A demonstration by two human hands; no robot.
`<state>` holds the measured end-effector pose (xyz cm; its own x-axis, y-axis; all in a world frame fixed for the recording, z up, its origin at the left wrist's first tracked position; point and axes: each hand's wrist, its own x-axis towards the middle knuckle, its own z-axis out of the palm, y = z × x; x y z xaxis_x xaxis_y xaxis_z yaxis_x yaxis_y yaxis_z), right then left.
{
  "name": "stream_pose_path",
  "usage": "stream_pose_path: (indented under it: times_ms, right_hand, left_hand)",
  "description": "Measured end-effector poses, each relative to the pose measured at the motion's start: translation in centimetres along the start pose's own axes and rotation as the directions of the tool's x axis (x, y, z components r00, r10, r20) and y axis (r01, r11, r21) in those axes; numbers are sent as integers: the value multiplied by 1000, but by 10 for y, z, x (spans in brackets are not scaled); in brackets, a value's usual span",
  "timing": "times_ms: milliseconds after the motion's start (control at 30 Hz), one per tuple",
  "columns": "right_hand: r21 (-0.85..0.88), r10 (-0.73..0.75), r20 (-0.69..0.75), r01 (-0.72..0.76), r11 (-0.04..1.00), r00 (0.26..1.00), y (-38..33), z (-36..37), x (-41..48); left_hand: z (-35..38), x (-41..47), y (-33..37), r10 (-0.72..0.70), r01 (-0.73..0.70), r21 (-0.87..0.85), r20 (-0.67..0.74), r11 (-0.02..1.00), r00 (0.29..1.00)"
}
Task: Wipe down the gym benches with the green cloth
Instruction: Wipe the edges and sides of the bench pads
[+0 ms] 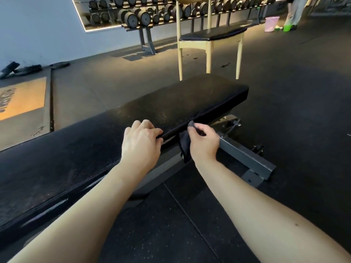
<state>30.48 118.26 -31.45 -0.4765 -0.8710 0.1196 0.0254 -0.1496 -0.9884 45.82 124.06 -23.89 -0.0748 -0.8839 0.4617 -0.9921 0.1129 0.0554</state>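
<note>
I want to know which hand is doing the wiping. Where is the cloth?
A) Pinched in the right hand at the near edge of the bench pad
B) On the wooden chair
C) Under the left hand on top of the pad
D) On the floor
A: the right hand pinches the cloth at the near edge of the bench pad, while the left hand rests bare on the pad.

Gym colours
Bench [190, 99] black, pale-flecked; cloth [185, 147] dark; floor [294, 92] black, speckled; chair [208, 54] cream, black seat; bin [327, 24] pink.
</note>
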Motion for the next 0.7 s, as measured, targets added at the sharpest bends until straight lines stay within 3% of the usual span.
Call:
stream_pose_path:
  times_ms: [233,400,467,567,700]
  right_hand:
    - [12,15,-172,-13,1000,985,-6,9,2]
    - [-54,-72,70,75,996,995,0,6,-34]
    - [-54,-99,3,99,994,995,0,2,-8]
    - [14,0,-195,3,1000,981,-5,-1,32]
    - [30,4,-201,2,1000,980,-8,10,11]
  left_hand:
    - [-4,-2,-4,-102,103,-51,26,993,994]
    - [-1,4,1,-105,106,-29,38,994,994]
    - [-2,8,1,-115,118,-44,60,992,991]
    - [-2,8,0,-122,127,-67,76,990,990]
    - [-3,5,0,-106,111,-71,71,991,992]
